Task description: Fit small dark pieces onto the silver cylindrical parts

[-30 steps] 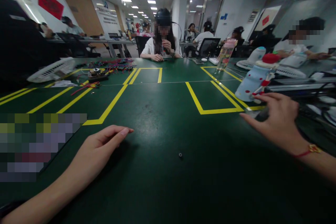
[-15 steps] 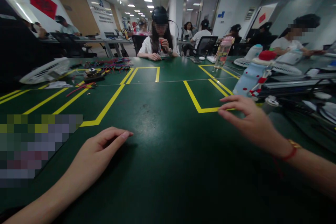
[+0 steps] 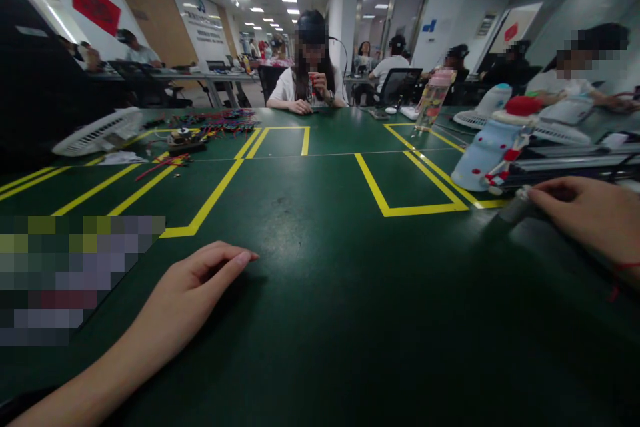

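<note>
My left hand (image 3: 205,273) rests low over the green table (image 3: 320,320), empty and open, its fingers loosely stretched and the thumb lying close to the index finger. At the right edge, my right hand (image 3: 580,210) is closed, with thumb and fingers pinching the silvery top of a small grey cylinder (image 3: 515,207). What the cylinder is cannot be made out; it looks tilted and slightly blurred. Just beyond it stands a pale blue bottle (image 3: 480,153) with a red top and red dots.
Yellow tape (image 3: 425,211) marks areas on the table. A white fan (image 3: 100,132) and a heap of coloured wires (image 3: 227,122) lie at the left. A clear bottle (image 3: 434,103) and metal rails (image 3: 565,163) are at the right. A person (image 3: 313,80) sits opposite.
My right hand has moved right and taken hold of the small cylinder's top. My left hand keeps its place. The view has shifted slightly.
</note>
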Demonstrator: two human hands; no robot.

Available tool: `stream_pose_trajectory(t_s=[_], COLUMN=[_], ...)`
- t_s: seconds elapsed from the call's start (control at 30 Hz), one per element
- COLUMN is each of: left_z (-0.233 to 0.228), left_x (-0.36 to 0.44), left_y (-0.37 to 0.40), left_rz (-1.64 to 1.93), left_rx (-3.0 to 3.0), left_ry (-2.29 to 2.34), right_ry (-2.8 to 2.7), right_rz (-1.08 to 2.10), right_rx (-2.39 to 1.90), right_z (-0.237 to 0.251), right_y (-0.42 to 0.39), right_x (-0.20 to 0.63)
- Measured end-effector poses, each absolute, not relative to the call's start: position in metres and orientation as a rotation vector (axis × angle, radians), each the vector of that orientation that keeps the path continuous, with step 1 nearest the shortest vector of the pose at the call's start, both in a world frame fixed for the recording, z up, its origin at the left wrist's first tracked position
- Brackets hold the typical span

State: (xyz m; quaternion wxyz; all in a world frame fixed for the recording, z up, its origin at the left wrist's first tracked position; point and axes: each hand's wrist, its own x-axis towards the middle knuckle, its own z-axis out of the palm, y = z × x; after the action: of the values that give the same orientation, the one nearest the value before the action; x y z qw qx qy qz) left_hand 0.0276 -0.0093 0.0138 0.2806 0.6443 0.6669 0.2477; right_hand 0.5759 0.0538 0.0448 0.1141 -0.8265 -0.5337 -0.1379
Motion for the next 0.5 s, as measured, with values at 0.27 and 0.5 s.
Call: stream_pose_trajectory(t_s=[0.27, 0.5], left_z=[0.0106, 0.0175], left_x=[0.0232, 0.0278], left_y=[-0.0097, -0.0117], left_rz=[0.668, 0.658], left_rx=[1.754, 1.741], left_ry=[1.777, 1.780], right_ry=[-1.462, -1.458], right_rz=[-0.332, -0.240], right_rx=[-2.421, -2.446], right_z=[0.0405, 0.0480], right_y=[0.0554, 0.0515], right_x=[0.5875, 0.5820])
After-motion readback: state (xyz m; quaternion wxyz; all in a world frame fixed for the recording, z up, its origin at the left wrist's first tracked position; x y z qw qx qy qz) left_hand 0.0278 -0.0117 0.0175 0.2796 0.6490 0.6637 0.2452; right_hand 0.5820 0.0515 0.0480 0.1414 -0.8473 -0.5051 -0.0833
